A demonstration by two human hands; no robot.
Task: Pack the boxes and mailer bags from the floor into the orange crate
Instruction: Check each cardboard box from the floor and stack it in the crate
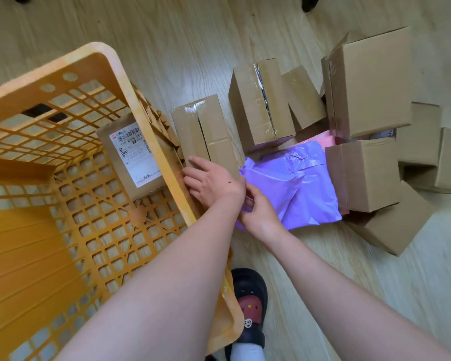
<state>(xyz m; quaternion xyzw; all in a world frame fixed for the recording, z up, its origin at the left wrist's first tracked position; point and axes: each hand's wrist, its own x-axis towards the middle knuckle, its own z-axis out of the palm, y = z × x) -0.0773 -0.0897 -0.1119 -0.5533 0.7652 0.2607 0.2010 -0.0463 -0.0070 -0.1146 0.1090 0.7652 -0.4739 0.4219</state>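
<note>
While I watch from my station, a black clog (250,303) stands nearest on the pale wood-plank floor (193,35). The right grip (258,212) pinches the near edge of the crumpled purple mailer bag (297,186). The left grip (211,181) lies with fingers straight on a slim taped box (206,128) just beside the orange crate (50,67). 1 labelled box (133,155) lies inside that latticed crate. Farther off, plain brown boxes (370,82) crowd over a pink mailer (320,140).

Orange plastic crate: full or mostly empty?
Mostly empty: the orange plastic crate holds one labelled cardboard box on its lattice floor; the rest of its visible floor is bare.
</note>
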